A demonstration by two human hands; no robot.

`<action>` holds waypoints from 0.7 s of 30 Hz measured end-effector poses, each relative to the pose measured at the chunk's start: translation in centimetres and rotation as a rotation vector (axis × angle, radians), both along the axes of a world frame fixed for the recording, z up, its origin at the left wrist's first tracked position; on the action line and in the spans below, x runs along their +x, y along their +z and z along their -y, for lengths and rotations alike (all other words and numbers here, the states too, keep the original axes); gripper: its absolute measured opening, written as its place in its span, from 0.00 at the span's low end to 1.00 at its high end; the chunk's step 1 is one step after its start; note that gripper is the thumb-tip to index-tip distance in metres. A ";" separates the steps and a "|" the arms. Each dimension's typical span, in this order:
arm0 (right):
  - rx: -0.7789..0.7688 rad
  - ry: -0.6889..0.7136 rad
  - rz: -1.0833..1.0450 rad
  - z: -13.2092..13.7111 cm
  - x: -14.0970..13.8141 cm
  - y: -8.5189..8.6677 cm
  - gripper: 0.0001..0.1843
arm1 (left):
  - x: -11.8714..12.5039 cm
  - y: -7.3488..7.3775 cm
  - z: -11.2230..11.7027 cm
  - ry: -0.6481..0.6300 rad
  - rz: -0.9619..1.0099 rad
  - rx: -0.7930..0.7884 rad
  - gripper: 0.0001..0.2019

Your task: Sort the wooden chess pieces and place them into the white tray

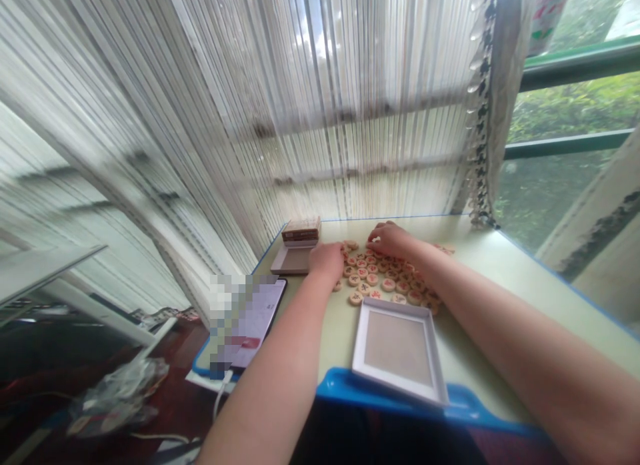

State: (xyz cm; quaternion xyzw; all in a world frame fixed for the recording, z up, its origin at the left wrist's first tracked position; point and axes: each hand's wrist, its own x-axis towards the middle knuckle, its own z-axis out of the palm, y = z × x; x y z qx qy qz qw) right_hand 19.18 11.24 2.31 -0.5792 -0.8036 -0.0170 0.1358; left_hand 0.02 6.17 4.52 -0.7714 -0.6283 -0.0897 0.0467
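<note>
We note bright daylight through the curtain (360, 71) at twelve o'clock, a dim floor (184, 345) at eight, blur and wide-angle stretching towards the edges.

My bare, sleeveless left forearm (281, 361) slants forward to my bare left hand (327, 260), its back turned up and its fingertips hidden from me. My bare, sleeveless right forearm (500, 325) reaches in from the lower right; my bare right hand (391, 239) sits slightly farther forward, fingers bent and pointing leftward. The two hands are apart.
</note>
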 end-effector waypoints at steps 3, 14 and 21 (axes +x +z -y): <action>-0.001 -0.002 0.038 0.0 0.0 0.3 0.18 | 0.0 0.1 0.0 0.013 -0.007 -0.015 0.15; 0.001 0.006 0.114 -0.8 -0.1 -0.3 0.21 | 0.6 -0.7 -0.9 -0.148 -0.027 0.053 0.17; -0.027 -0.065 0.081 -0.3 -0.6 -0.1 0.21 | 0.8 -0.7 -0.6 -0.145 -0.035 0.060 0.17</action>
